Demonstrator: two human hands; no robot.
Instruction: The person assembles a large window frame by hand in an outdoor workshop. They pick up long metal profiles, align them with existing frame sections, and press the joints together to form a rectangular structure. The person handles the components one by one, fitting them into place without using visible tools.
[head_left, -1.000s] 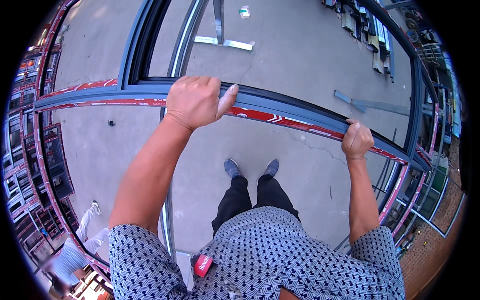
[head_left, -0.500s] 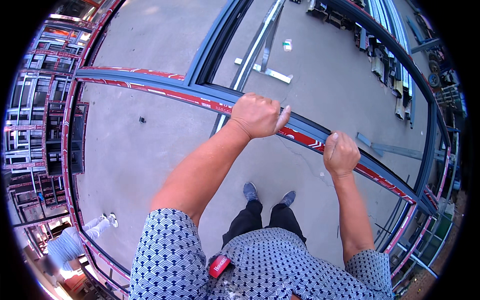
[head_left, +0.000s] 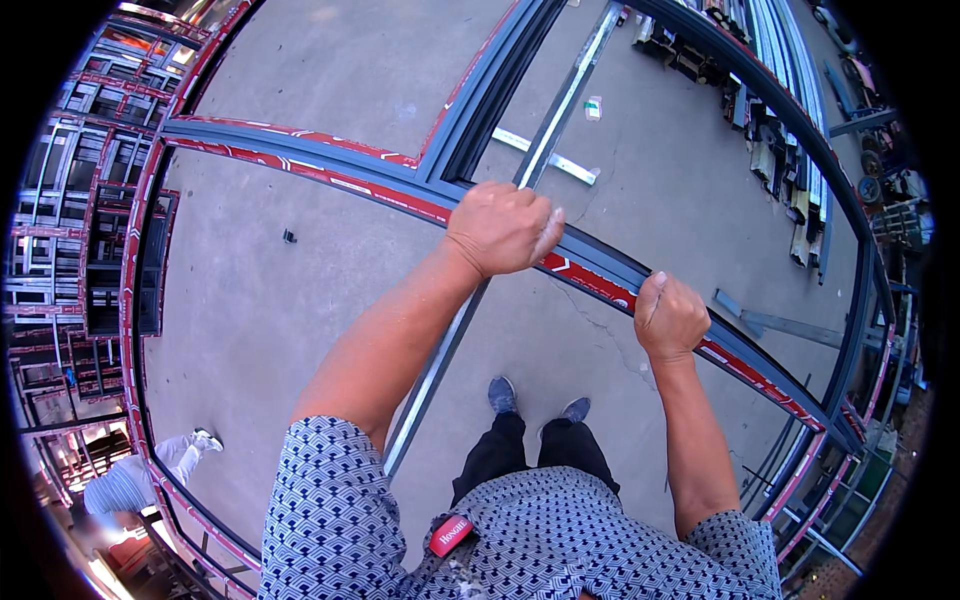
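A large grey metal window frame (head_left: 300,153), partly covered in red printed protective film, stretches across the view around me. My left hand (head_left: 503,228) is closed over its crossbar, close to where an upright bar (head_left: 480,90) joins it. Farther right along the same crossbar, my right hand (head_left: 672,315) is wrapped round it too, thumb on top. The undersides of both grips are hidden. Below the crossbar, a long pale metal bar (head_left: 440,365) runs slantwise, passing behind my left hand and forearm.
Long metal profiles (head_left: 795,110) lie stacked at the far right. Racks of red-taped frames (head_left: 60,230) fill the left side. A person in a striped top (head_left: 120,490) is at the lower left. A metal beam (head_left: 795,328) lies on the floor at right.
Both hands and the crossbar sit slightly farther left in view. The slanting metal bar now shows much farther down beside my left forearm. My grips look the same.
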